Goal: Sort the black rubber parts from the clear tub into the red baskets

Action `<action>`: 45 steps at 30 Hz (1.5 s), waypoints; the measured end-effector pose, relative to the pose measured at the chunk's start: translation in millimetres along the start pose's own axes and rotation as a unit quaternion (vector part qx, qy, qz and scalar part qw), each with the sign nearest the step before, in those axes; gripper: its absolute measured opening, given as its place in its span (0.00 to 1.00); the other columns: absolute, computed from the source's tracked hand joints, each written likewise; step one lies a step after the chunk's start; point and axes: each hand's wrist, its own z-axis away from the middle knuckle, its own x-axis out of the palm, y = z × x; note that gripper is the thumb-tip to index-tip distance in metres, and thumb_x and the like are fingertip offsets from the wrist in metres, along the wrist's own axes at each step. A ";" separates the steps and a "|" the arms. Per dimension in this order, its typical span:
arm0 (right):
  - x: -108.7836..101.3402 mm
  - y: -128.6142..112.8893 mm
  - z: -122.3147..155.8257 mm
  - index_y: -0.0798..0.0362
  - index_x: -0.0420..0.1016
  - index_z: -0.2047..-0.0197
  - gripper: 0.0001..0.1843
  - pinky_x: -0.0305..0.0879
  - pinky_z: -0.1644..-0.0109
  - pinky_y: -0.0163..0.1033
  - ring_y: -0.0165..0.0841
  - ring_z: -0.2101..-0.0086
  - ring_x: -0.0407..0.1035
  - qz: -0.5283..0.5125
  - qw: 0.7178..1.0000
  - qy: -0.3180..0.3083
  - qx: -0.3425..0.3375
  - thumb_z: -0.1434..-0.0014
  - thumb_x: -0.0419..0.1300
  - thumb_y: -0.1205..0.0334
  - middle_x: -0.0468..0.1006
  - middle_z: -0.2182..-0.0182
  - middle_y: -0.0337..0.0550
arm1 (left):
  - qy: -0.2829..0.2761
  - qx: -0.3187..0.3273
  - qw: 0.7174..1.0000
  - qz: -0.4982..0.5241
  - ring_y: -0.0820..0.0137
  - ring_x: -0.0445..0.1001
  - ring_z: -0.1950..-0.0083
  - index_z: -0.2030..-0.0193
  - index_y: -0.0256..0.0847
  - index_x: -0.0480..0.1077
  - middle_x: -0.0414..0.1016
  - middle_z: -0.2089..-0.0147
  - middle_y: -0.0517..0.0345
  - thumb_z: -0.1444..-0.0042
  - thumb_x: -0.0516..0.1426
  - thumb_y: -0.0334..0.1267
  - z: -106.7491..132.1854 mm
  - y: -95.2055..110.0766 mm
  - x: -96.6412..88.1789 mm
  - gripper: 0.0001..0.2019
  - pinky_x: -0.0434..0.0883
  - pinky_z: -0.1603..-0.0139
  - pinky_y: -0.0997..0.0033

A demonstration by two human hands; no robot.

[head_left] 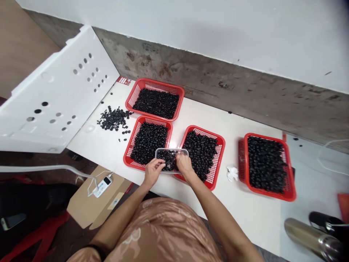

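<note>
A clear plastic tub (171, 153) holding small black rubber rings (169, 160) is positioned over the inner edges of two red mesh baskets, near the front of the table (240, 222). The left hand (154, 172) is half closed at the tub's near edge, with its fingers curled together. The right hand (184, 163) is curved over the rim, with its fingers dipping among the rings. Whether a ring is gripped by either hand cannot be told.

The left basket (132, 145) and the right basket (219, 153) are heaped with the same rings, as are a basket further back (155, 83) and a tilted basket at the far right (290, 174). A loose scatter of rings (114, 118) is spread on the table, beside the rear basket. A crumpled white tissue (232, 174) lies between the two right-hand baskets.
</note>
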 end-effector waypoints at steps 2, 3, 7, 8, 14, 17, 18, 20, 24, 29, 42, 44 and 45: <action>3.9 -3.2 -1.9 0.63 0.73 0.53 0.20 0.67 0.57 0.39 0.38 0.60 0.74 0.011 1.000 -0.003 -0.004 0.36 0.41 0.73 0.74 0.57 0.61 | -0.001 0.005 1.000 -0.004 0.73 0.71 0.68 0.61 0.40 0.76 0.75 0.63 0.57 0.44 0.57 0.39 0.3 -0.2 -0.2 0.08 0.68 0.65 0.75; 5.2 -4.0 -1.8 0.63 0.72 0.52 0.20 0.67 0.57 0.39 0.38 0.60 0.74 0.015 1.000 -0.003 -0.006 0.36 0.41 0.74 0.74 0.56 0.62 | -0.002 0.007 1.000 -0.006 0.73 0.71 0.67 0.61 0.40 0.76 0.75 0.62 0.57 0.44 0.57 0.39 0.5 -0.4 -0.3 0.08 0.68 0.65 0.75; 6.1 -3.3 2.6 0.59 0.73 0.54 0.18 0.66 0.55 0.39 0.36 0.60 0.74 0.020 1.000 -0.007 -0.019 0.35 0.43 0.70 0.72 0.51 0.58 | -0.001 0.012 1.000 -0.014 0.73 0.72 0.67 0.61 0.40 0.76 0.75 0.63 0.56 0.44 0.57 0.39 1.4 -0.8 -0.6 0.08 0.68 0.64 0.75; 5.7 -2.5 3.9 0.58 0.72 0.53 0.18 0.66 0.55 0.39 0.36 0.60 0.74 0.019 1.000 -0.006 -0.018 0.34 0.43 0.69 0.72 0.51 0.57 | -0.001 0.012 1.000 -0.016 0.73 0.72 0.66 0.61 0.40 0.76 0.75 0.63 0.56 0.44 0.57 0.39 1.5 -0.8 -0.6 0.08 0.68 0.64 0.74; 6.4 -1.4 4.6 0.65 0.63 0.44 0.20 0.68 0.60 0.39 0.38 0.61 0.74 0.023 0.999 0.015 0.029 0.35 0.39 0.73 0.73 0.55 0.62 | -0.011 0.007 0.999 -0.030 0.73 0.72 0.67 0.61 0.41 0.76 0.75 0.63 0.57 0.44 0.57 0.39 0.7 -0.5 0.1 0.08 0.69 0.63 0.74; 9.6 -2.8 2.9 0.67 0.65 0.46 0.19 0.68 0.60 0.38 0.38 0.61 0.74 0.021 0.999 0.016 0.033 0.35 0.40 0.72 0.73 0.57 0.63 | -0.015 0.010 0.999 -0.037 0.74 0.71 0.68 0.61 0.41 0.75 0.75 0.62 0.57 0.44 0.57 0.38 0.6 -0.6 -0.2 0.08 0.69 0.63 0.74; 10.7 -3.2 3.0 0.67 0.65 0.46 0.19 0.68 0.60 0.39 0.38 0.61 0.74 0.018 0.999 0.016 0.030 0.35 0.40 0.72 0.73 0.57 0.63 | -0.016 0.012 0.999 -0.040 0.74 0.71 0.68 0.61 0.41 0.75 0.75 0.62 0.57 0.44 0.57 0.38 0.7 -0.6 -0.4 0.08 0.69 0.63 0.74; 12.1 -3.6 3.9 0.66 0.66 0.47 0.19 0.67 0.59 0.39 0.38 0.61 0.74 0.010 1.000 0.016 0.019 0.35 0.41 0.72 0.73 0.56 0.62 | -0.017 0.017 0.999 -0.048 0.74 0.71 0.67 0.61 0.41 0.75 0.75 0.62 0.57 0.44 0.57 0.38 0.8 -0.3 -1.4 0.07 0.69 0.63 0.74; 10.7 -4.5 7.9 0.64 0.72 0.54 0.15 0.66 0.59 0.38 0.36 0.63 0.74 -0.015 1.000 0.017 0.001 0.36 0.45 0.71 0.75 0.57 0.59 | -0.016 0.024 0.998 -0.061 0.73 0.72 0.67 0.61 0.41 0.76 0.75 0.61 0.57 0.43 0.56 0.37 0.3 0.3 -4.2 0.07 0.69 0.63 0.74; -1.9 -2.1 21.1 0.61 0.74 0.58 0.14 0.66 0.60 0.36 0.35 0.64 0.74 -0.068 0.996 0.050 -0.015 0.36 0.48 0.67 0.78 0.63 0.53 | -0.018 -0.001 1.000 -0.018 0.73 0.72 0.69 0.62 0.41 0.77 0.75 0.63 0.56 0.45 0.58 0.39 -3.5 2.6 -4.7 0.08 0.70 0.64 0.73; -30.9 6.9 81.7 0.51 0.75 0.54 0.14 0.68 0.53 0.37 0.32 0.58 0.72 -0.310 0.899 0.197 -0.240 0.35 0.49 0.63 0.78 0.59 0.46 | -0.161 -0.167 0.939 0.252 0.76 0.68 0.75 0.66 0.34 0.76 0.73 0.75 0.60 0.56 0.65 0.43 -8.8 53.3 4.2 0.14 0.66 0.69 0.75; -32.3 8.0 85.4 0.51 0.76 0.54 0.13 0.69 0.55 0.36 0.32 0.60 0.73 -0.330 0.892 0.225 -0.212 0.36 0.52 0.61 0.78 0.61 0.45 | -0.188 -0.170 0.930 0.264 0.77 0.67 0.74 0.67 0.34 0.75 0.72 0.75 0.61 0.55 0.65 0.44 -9.5 56.1 2.1 0.14 0.64 0.69 0.76; -33.2 8.6 87.0 0.51 0.77 0.56 0.12 0.69 0.56 0.36 0.31 0.62 0.73 -0.342 0.888 0.238 -0.196 0.37 0.54 0.60 0.79 0.62 0.45 | -0.198 -0.174 0.927 0.268 0.78 0.67 0.74 0.67 0.34 0.75 0.72 0.74 0.60 0.55 0.64 0.44 -9.9 57.0 1.3 0.14 0.64 0.69 0.76</action>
